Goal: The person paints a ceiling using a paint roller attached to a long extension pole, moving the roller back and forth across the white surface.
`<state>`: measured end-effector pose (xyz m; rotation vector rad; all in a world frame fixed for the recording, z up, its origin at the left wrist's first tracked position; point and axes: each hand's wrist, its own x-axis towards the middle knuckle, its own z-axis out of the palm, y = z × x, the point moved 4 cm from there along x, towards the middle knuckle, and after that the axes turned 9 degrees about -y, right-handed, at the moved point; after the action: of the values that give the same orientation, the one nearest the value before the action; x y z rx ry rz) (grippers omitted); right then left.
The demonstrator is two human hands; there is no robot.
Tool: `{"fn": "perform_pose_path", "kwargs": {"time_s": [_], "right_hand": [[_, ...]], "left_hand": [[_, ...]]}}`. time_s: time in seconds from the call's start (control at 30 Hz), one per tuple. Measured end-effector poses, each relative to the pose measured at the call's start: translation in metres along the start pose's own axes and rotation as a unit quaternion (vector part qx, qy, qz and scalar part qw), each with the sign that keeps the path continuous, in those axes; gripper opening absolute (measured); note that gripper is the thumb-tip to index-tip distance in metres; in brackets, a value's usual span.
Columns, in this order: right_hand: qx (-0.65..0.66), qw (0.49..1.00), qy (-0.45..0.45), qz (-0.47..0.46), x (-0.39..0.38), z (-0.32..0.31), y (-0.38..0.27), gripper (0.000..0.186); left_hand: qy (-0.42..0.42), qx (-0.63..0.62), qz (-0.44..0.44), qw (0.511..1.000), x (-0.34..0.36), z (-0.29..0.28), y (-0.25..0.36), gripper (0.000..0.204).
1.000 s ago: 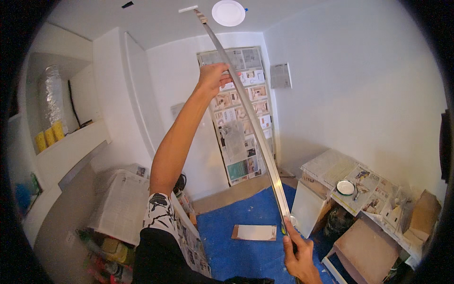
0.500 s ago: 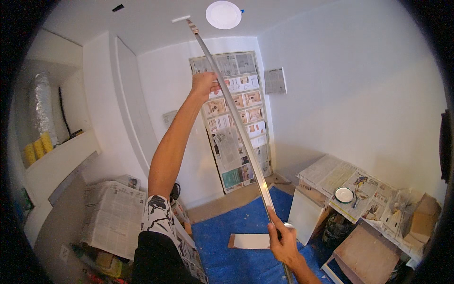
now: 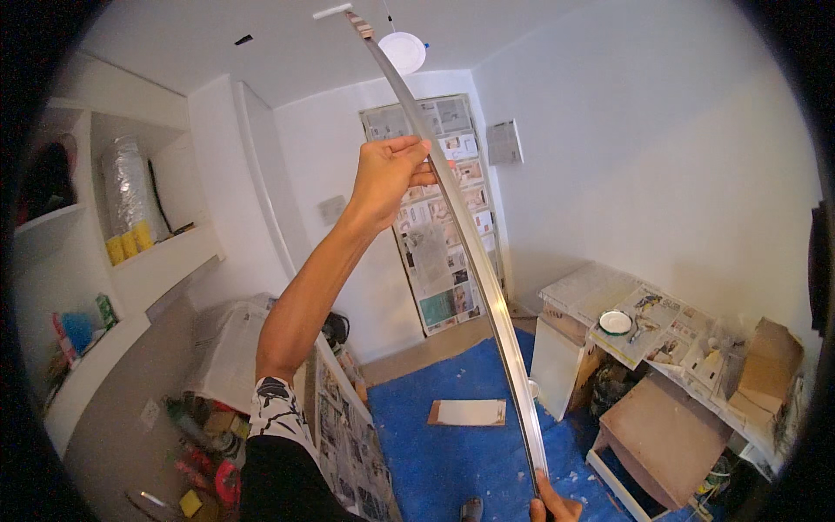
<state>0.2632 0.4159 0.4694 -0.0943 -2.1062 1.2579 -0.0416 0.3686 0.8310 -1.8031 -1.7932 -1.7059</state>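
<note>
A long silvery metal pole slants from my lower right up towards the ceiling. At its top end, past a wrapped striped joint, sits a small white paint roller at the ceiling; whether it touches is hard to tell. My left hand is raised and closed around the pole's upper half. Low down, my right hand grips the pole near its bottom end, partly cut off by the lower edge. The round white ceiling light is just behind the pole's top.
Newspaper covers the door ahead. A blue sheet lies on the floor, with a white-topped board and a foot on it. Right stands papered furniture with a lid and cardboard box; left, shelves.
The view has shifted and turned left, showing more shelving. My right hand is lower in view and my left hand appears closer. The roller remains near the ceiling.
</note>
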Motion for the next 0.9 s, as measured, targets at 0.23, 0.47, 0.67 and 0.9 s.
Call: {"fn": "perform_pose_path", "kwargs": {"time_s": [0.23, 0.47, 0.67, 0.9], "right_hand": [[-0.02, 0.998, -0.014, 0.052, -0.103, -0.052, -0.052, 0.035], [-0.023, 0.998, 0.018, 0.062, -0.154, -0.076, -0.077, 0.032], [-0.005, 0.999, 0.009, 0.037, -0.172, -0.083, -0.08, 0.031], [0.006, 0.996, 0.014, 0.088, -0.173, -0.09, -0.087, 0.03]], "left_hand": [[-0.012, -0.031, 0.004, 0.999, -0.061, 0.049, 0.073, 0.034], [-0.016, -0.06, -0.004, 0.998, -0.099, 0.084, 0.1, 0.036], [-0.031, -0.077, 0.009, 0.997, -0.106, 0.096, 0.111, 0.035], [-0.033, -0.091, 0.0, 0.995, -0.1, 0.105, 0.11, 0.036]]}}
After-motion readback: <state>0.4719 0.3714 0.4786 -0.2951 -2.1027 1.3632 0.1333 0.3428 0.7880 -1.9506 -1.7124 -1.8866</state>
